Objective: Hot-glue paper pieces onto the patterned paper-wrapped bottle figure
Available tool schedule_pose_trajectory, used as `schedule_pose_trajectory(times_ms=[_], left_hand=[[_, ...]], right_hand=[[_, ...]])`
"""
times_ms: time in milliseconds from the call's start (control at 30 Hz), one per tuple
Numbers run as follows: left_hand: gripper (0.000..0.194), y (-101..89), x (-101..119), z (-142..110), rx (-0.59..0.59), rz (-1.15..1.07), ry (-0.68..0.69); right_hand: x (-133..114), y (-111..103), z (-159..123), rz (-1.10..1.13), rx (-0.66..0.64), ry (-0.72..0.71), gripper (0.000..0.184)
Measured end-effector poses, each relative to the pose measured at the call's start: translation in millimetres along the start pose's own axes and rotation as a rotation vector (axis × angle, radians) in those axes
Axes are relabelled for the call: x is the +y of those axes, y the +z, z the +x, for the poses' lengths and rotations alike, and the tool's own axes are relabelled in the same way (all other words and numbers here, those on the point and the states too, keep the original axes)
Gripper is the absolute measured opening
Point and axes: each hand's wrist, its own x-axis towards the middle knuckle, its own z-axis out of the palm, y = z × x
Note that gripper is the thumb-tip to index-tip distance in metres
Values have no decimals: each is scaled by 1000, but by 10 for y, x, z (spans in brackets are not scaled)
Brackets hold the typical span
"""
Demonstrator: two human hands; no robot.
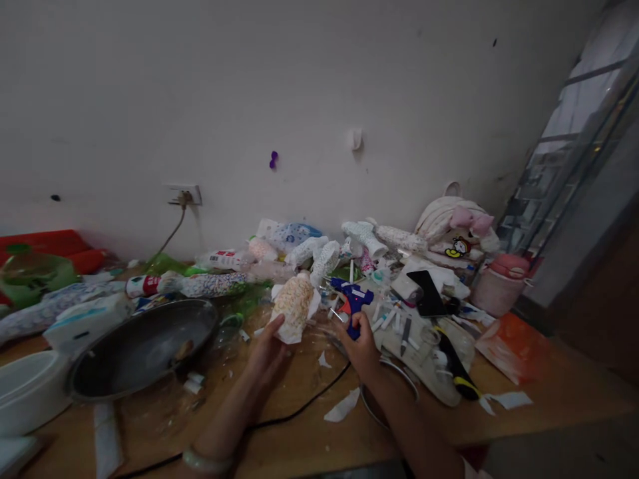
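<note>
Speckled bundle (293, 301) in the left hand (269, 346), blue glue gun (354, 299) in the right hand (363, 344), above a crowded table (294, 432).
The bundle is plump, cream flecked with orange, white paper edges sticking out; it's held over the table's middle, just left of the gun. The left fingers are clamped on its near end, the right ones around the gun's grip, which they partly cover. I can't make out what's inside the wrapping, and the right forearm hides part of a round metal-rimmed thing (372, 402). A dark pan (134, 352) sits left, a phone (426, 294) and scattered white sticks (389, 319) right, patterned wrapped pieces (325, 261) heap up far behind, and a black cord (312, 400) crosses the near side.
</note>
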Motion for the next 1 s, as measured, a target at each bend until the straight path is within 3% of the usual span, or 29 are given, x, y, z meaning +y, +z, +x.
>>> schedule_pose_trajectory(times_ms=[133,233,300,567,800,867,1000], left_hand=[[38,5,-6,-23,4,51,4],[36,8,-22,-19,4,75,15],[35,-3,-41,-2,-2,73,51],[29,-57,-34,43,-22,27,100],[27,-91,-8,57,-60,35,52],[25,-119,5,69,-70,38,56],[26,-170,25,79,-80,58,43]], right_hand=[[26,-9,-48,40,3,95,20],[7,-17,-50,124,99,195,34],[-35,-24,-33,249,94,301,44],[-219,-140,97,939,-221,763,36],[-187,-334,222,1084,-408,843,47],[-177,-368,250,1098,-373,827,47],[-131,-466,354,1147,-109,731,44]])
